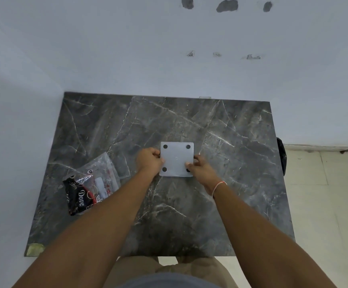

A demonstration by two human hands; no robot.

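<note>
A flat white square plate (176, 157) with a black round pad at each corner lies on the dark marble table (231, 163), near its middle. My left hand (149, 160) grips the plate's left edge with curled fingers. My right hand (200, 166) pinches its right edge near the lower right corner and covers part of that pad. A thin pale cord circles my right wrist.
A clear plastic bag (100, 179) with small items and a black Dove wrapper (78, 199) lies at the table's left. A white wall stands behind and to the left. A black object (281, 154) hangs off the table's right edge above a tiled floor (324, 204).
</note>
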